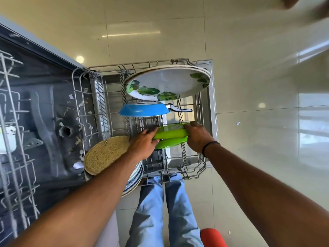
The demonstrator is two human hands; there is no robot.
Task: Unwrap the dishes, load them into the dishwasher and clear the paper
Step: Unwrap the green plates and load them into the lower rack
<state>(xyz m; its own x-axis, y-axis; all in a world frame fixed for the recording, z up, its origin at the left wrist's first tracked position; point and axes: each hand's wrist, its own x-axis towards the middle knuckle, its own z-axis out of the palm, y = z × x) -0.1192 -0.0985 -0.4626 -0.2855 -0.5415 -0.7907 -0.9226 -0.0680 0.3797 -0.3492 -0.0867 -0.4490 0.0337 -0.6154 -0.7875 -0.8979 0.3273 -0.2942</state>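
The dishwasher's lower rack [204, 168] is pulled out over the open door. A green plate [170, 133] stands on edge in it, held at both ends: my left hand [144, 141] grips its left rim and my right hand [196, 136] grips its right rim. A second green plate [169, 143] stands just in front of it. Farther back stand a blue bowl [144, 110] and large white plates with green leaf print [169, 82]. A stack of plates [135, 179] shows under my left forearm, with a round woven mat [105, 154] beside it.
The open dishwasher tub [46, 111] with scraps of paper on its floor lies at left, the upper rack [12, 132] at the far left edge. Glossy floor tiles [258, 86] surround the rack. My legs in blue trousers [165, 211] stand below, with a red object [212, 237] near them.
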